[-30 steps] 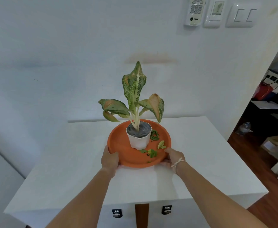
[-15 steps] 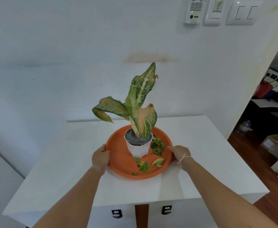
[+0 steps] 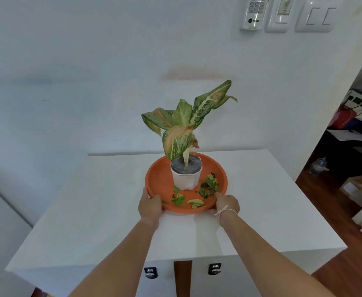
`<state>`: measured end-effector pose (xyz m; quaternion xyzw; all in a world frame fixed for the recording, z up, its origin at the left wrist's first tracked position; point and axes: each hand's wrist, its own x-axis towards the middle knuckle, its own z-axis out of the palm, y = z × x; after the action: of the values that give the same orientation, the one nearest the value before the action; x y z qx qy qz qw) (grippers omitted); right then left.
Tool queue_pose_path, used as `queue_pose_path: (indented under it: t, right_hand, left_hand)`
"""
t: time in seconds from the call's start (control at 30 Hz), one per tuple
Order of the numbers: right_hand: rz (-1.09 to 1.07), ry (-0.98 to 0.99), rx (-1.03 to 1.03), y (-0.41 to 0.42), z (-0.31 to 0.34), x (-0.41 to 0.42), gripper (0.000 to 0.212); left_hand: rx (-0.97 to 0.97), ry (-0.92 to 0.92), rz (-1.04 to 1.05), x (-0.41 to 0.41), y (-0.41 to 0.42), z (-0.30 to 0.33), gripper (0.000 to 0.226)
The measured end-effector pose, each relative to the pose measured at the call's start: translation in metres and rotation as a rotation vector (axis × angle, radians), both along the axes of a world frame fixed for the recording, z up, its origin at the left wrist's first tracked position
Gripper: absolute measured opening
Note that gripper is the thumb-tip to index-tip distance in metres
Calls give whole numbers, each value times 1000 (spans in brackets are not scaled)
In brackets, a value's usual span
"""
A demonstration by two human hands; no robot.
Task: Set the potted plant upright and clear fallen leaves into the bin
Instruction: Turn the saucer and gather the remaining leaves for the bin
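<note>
Your white counter (image 3: 94, 211) runs from its bare left edge, set against a plain pale wall (image 3: 68, 71), toward the right edge, where a doorway opens onto a wooden floor (image 3: 330, 202) and a cluttered side room. Two round drawer locks (image 3: 150, 272) sit on the counter's front face below you. Your left hand (image 3: 150, 205) is curled onto the near left rim of the orange saucer (image 3: 158, 181), fingers closed on that rim with the thumb over the top. The saucer rests near the middle of the counter, somewhat toward the back edge. In it stands the potted plant (image 3: 186, 175), its white pot upright in the back half of the saucer, its variegated leaves leaning up and to the right. Fallen leaves (image 3: 209, 185) lie scattered in the saucer's front and right parts, some just beside the pot, none on the counter itself. Your right hand (image 3: 227, 205), a pale string around its wrist, grips the near right rim of the saucer, fingers tucked under its edge. High on the wall at upper right hang a remote in a holder (image 3: 254, 12), a small control panel (image 3: 281, 15) and a double light switch (image 3: 319, 16).
</note>
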<state>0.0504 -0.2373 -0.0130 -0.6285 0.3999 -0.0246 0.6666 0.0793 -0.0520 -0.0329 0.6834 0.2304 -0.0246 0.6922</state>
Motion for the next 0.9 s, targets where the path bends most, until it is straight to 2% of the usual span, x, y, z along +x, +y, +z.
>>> queue_pose_path:
  t: [0.17,0.3,0.5,0.53,0.6,0.67,0.77,0.9]
  right_hand:
    - [25,-2,56,-5,-6,-2,18]
    - [96,14,-57,-19,-26,7,27]
    - [141,16,-235,-10,3,-6,12]
    - [144,18,-270,-10,4,-5,16]
    - [156,20,-401,-11,5,-3,39]
    - [242,-3,-644,-11,6,-1,60]
    - [517,-47,-869,-10,10,3,87]
    - [878,103,-1139,-6,8,14,108]
  left_hand:
    - [-9,14,13,2,0,4,64]
    - [11,38,-1,4,14,11,66]
    - [44,77,-56,11,27,11,67]
    - [70,66,-68,11,27,11,65]
    - [202,10,-99,9,26,14,52]
    - [441,-42,-129,9,27,16,42]
    - [838,-114,-218,8,27,17,47]
    - [1170,-288,-557,9,17,19,55]
